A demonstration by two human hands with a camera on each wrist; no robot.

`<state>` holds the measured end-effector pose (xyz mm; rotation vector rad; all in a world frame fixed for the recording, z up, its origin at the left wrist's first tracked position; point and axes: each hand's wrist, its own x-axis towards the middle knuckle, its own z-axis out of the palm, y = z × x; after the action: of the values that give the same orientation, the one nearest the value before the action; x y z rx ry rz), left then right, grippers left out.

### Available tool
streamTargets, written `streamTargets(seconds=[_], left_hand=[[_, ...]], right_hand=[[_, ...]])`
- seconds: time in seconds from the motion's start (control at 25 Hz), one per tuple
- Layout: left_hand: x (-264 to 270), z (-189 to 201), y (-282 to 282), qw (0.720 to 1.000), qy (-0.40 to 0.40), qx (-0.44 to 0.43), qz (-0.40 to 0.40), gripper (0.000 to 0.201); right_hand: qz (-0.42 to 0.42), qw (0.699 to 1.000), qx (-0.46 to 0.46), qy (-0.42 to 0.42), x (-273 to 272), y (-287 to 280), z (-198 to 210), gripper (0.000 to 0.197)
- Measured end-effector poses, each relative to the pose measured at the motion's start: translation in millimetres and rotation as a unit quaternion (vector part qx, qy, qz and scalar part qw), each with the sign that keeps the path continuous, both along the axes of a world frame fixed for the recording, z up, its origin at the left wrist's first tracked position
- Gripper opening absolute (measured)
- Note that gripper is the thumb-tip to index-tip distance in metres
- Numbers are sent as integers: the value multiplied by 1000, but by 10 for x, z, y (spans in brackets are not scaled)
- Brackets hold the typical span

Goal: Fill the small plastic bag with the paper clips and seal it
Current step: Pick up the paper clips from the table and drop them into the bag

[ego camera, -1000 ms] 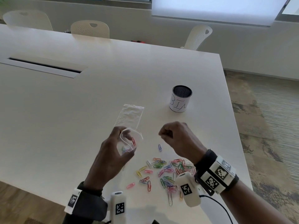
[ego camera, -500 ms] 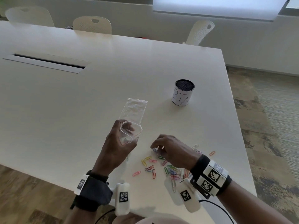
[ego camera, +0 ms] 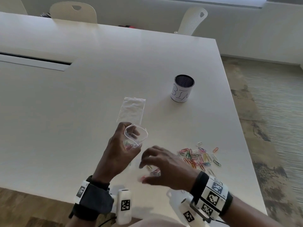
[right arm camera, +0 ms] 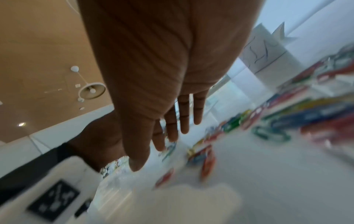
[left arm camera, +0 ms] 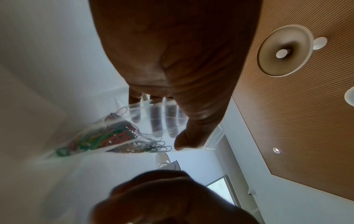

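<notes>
My left hand (ego camera: 120, 145) grips a small clear plastic bag (ego camera: 136, 136) upright above the table, mouth held wide. Several coloured paper clips (left arm camera: 107, 136) lie in its bottom, and my thumb (left arm camera: 188, 140) presses its wall. My right hand (ego camera: 152, 167) hovers low just right of the bag, fingers (right arm camera: 173, 128) spread and holding nothing. A few loose clips (ego camera: 155, 173) lie under it, blurred. The main pile of paper clips (ego camera: 197, 157) is on the table to the right of that hand.
A second, flat empty plastic bag (ego camera: 132, 110) lies beyond my left hand. A mesh cup labelled BIN (ego camera: 182, 89) stands farther back right. The white table (ego camera: 65, 112) has its front edge close to my wrists and its right edge near the pile.
My right hand dropped from beside the bag's mouth down to the clips, then slid left toward my left hand with fingers spread. The bag stays in my left hand.
</notes>
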<state>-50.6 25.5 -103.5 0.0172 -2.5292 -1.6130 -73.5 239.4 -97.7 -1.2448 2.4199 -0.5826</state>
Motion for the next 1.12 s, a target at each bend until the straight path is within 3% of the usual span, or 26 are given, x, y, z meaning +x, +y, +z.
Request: streamTargets(seconds=[0.12, 0.24, 0.36, 0.44, 0.52, 0.6, 0.68, 0.84, 1.12], left_hand=[[38, -19, -37, 1000, -2, -1, -11, 50], [57, -29, -57, 1000, -5, 11, -16, 50], [61, -16, -58, 1000, -9, 13, -26, 49], [51, 1, -55, 999, -12, 17, -34, 47], [38, 17, -58, 999, -12, 16, -38, 45], [18, 19, -75, 999, -14, 13, -41, 46], [-4, 12, -87, 999, -13, 7, -44, 48], [-46, 3, -74, 999, -15, 9, -51, 48], [-102, -1, -11, 997, -15, 12, -78, 48]], right_hand=[[50, 999, 4, 10, 100, -88, -151, 25], [9, 999, -6, 38, -21, 17, -183, 12], [-56, 995, 15, 84, -199, 145, -133, 15], [-82, 994, 27, 74, -261, 189, -100, 34], [-59, 995, 62, 56, -266, 214, -86, 64], [-27, 992, 107, 63, -230, 236, -111, 79], [-26, 991, 106, 73, -183, 263, -134, 68], [-37, 994, 41, 92, -119, 304, -156, 24], [-88, 987, 63, 121, -128, 209, -185, 19]])
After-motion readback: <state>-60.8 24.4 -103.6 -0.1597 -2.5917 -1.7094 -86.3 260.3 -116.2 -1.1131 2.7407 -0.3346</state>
